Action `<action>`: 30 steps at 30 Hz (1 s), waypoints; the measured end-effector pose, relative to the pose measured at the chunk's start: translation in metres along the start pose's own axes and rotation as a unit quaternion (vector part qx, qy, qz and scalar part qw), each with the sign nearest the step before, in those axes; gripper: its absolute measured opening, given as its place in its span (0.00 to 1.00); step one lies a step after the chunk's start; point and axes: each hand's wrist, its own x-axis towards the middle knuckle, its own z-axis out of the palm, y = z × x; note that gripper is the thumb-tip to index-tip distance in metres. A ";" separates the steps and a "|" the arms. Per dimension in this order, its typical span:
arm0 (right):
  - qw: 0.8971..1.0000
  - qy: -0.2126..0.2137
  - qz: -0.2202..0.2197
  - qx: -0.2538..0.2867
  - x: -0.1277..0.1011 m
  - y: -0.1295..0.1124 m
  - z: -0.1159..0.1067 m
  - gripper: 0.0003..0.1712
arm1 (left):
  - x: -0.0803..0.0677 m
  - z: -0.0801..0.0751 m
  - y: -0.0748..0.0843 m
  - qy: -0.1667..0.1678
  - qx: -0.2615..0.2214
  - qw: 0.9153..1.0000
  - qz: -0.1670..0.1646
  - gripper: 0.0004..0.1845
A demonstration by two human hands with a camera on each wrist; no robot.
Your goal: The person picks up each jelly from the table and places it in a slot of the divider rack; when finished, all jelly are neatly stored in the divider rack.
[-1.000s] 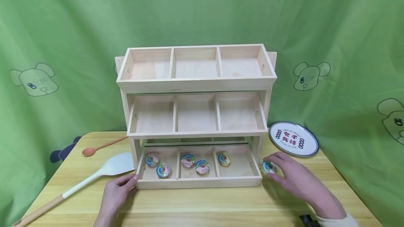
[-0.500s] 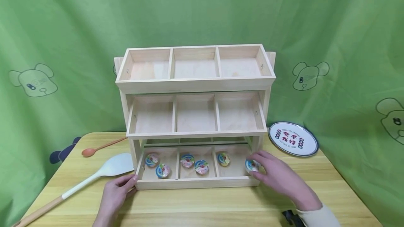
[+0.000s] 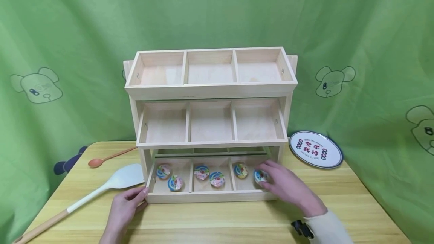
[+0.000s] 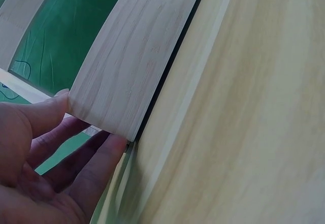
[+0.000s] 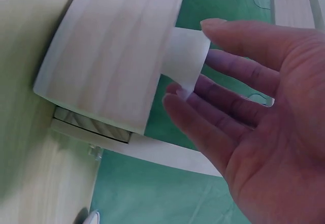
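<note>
A three-tier wooden rack (image 3: 210, 91) stands on the table, each tier split into three compartments. My left hand (image 3: 124, 207) grips the left front corner of its bottom tray (image 3: 210, 198); in the left wrist view, thumb and fingertips press opposite edges of the front board (image 4: 129, 56). In the bottom tray's right compartment, my right hand (image 3: 288, 185) pinches a small jelly cup (image 3: 260, 176) with a printed lid. The right wrist view has the pale cup (image 5: 185, 56) between thumb and fingers, partly behind the tray's front. Another jelly cup (image 3: 240, 170) sits to its left.
Pairs of jelly cups lie in the left compartment (image 3: 183, 168) and the middle compartment (image 3: 223, 163). A white spatula (image 3: 123, 177) and an orange spoon (image 3: 96, 162) lie at left. An oval plate (image 3: 333, 153) is at back right. A green curtain (image 3: 210, 10) hangs behind.
My right hand has carried the jelly cup leftward from beside the rack, over the tray's right wall, into the right compartment. The left hand has stayed at the tray's corner.
</note>
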 end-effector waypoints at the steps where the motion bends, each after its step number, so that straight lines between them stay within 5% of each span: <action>1: 1.000 0.000 0.000 0.001 0.001 0.001 0.002 0.25 | 0.000 0.000 0.000 0.001 0.000 1.000 0.000 0.19; 30: 1.000 -0.022 -0.012 0.009 0.017 0.010 0.027 0.22 | -0.003 -0.002 -0.002 -0.001 0.005 1.000 0.003 0.20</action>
